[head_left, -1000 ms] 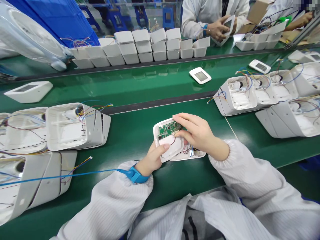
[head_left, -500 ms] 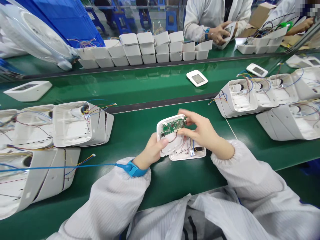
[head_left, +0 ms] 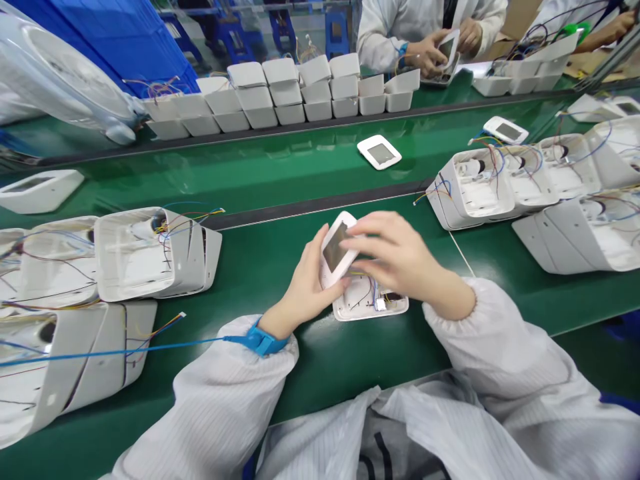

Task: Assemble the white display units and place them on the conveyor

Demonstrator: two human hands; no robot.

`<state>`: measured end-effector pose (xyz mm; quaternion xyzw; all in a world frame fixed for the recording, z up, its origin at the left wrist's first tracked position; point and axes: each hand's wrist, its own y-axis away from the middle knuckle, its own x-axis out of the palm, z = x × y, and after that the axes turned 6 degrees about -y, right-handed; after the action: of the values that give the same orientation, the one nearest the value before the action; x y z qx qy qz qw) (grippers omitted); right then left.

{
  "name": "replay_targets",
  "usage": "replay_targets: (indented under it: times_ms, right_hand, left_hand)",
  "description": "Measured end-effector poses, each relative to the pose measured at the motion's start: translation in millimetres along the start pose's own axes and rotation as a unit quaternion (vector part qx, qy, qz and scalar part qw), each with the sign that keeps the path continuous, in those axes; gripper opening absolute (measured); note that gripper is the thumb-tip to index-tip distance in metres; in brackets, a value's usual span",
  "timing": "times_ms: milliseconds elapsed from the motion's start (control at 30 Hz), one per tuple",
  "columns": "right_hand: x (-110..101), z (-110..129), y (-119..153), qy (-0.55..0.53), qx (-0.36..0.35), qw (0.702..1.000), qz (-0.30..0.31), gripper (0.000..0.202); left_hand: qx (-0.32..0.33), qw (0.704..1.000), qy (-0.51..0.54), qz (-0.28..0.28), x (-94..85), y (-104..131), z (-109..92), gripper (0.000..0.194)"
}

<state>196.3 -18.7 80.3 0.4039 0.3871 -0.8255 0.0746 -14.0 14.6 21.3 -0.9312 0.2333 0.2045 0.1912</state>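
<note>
- Screen panel (head_left: 335, 249) tilted at the centre of the frame
- Left hand (head_left: 303, 292) holding the screen panel by its edges
- Right hand (head_left: 407, 257) with fingers at its right edge; cannot tell if gripping
- White housing (head_left: 350, 309) just below, on the green bench (head_left: 345, 367)

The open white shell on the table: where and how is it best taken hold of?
The open white shell is probably best pinched by its near rim, coming from the near side: it lies open side up, wires inside, and that edge is uncovered, while the right hand and screen panel hide its far side.
</note>
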Motion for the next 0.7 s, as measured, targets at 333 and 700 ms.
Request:
replay_targets:
  times_ms: [333, 700]
  right_hand:
    - [19.5, 21.0, -0.8, 0.156, 0.149, 0.934, 0.285, 0.014]
    - [28.5, 2.2, 10.4, 0.044, 0.21, 0.968, 0.131, 0.023]
  left_hand:
    - [0.073, 0.963, 0.257, 0.026, 25.2, 12.7, -2.9, 0.071]
    - [0.005, 0.947, 0.32, -0.016, 28.9, 21.9, 6.8, 0.079]
